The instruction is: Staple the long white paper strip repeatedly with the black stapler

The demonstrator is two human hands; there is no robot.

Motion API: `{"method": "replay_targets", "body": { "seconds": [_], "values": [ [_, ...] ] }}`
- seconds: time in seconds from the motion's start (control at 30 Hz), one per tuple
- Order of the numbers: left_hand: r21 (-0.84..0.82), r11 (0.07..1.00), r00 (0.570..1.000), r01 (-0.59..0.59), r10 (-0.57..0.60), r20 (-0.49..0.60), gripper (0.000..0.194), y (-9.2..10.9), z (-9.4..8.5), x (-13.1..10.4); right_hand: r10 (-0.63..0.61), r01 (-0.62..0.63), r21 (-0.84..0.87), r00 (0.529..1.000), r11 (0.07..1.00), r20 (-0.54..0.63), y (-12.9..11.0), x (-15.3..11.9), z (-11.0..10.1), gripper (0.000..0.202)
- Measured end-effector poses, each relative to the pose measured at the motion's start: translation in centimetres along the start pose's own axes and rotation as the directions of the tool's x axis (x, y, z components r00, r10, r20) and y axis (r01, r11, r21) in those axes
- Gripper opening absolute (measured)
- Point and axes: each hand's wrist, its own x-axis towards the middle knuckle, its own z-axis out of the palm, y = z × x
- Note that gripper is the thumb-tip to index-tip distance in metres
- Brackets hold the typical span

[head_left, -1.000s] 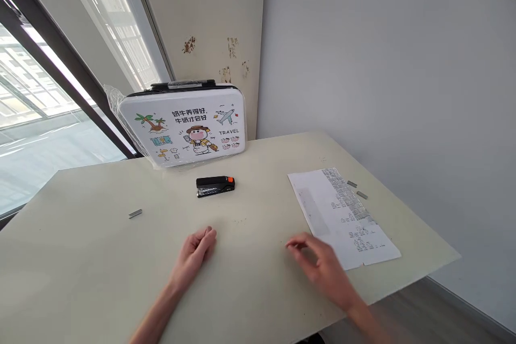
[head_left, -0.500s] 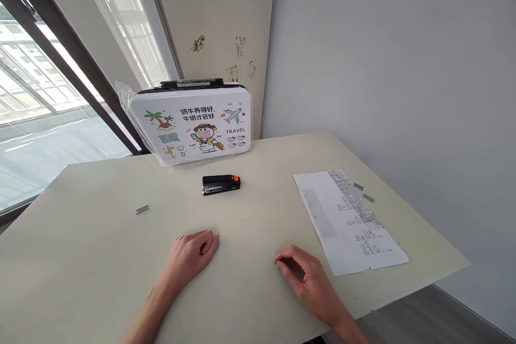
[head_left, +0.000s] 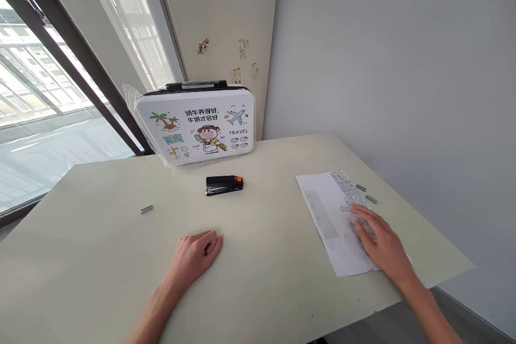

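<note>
My left hand (head_left: 199, 252) rests on the table as a loose fist, and nothing shows in it. Over the printed white paper (head_left: 322, 209) at the right is my right hand (head_left: 380, 242), open, with thumb and fingers apart; it covers part of the print, and I cannot tell whether it touches the sheet. Beyond my left hand lies a black stapler (head_left: 224, 185) with an orange patch at its right end. A strip of staples (head_left: 147, 209) is to the left of the stapler. Two more staple strips, one nearer (head_left: 371, 199) and one farther (head_left: 360, 187), sit just right of the paper.
A white cartoon-printed case (head_left: 197, 129) in clear plastic stands upright at the back of the pale table (head_left: 262, 301). A grey wall (head_left: 382, 64) borders the right side. The window (head_left: 44, 91) is at the left.
My right hand has moved right, from the bare table onto or over the paper, and its fingers have opened from a pinch. My left hand has stayed in place.
</note>
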Motion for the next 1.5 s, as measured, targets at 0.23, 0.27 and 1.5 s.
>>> {"method": "replay_targets", "body": {
  "seconds": [0.23,0.27,1.5],
  "values": [
    [0.173,0.985,0.998,-0.013,0.003,0.058,0.042,-0.3,0.0,-0.2,-0.117,0.137,-0.075,0.968,0.988,0.221,5.4,0.7,0.4,0.055],
    [0.192,0.981,0.998,-0.020,0.008,0.060,0.042,-0.4,0.1,-0.2,-0.142,0.170,-0.099,0.960,0.981,0.242,5.1,0.4,0.6,0.057],
    [0.324,0.934,0.935,0.153,-0.030,-0.355,0.040,-5.9,-4.0,1.5,-0.011,-0.061,0.373,0.982,0.926,0.190,-13.8,-6.2,6.1,0.025]
  ]
}}
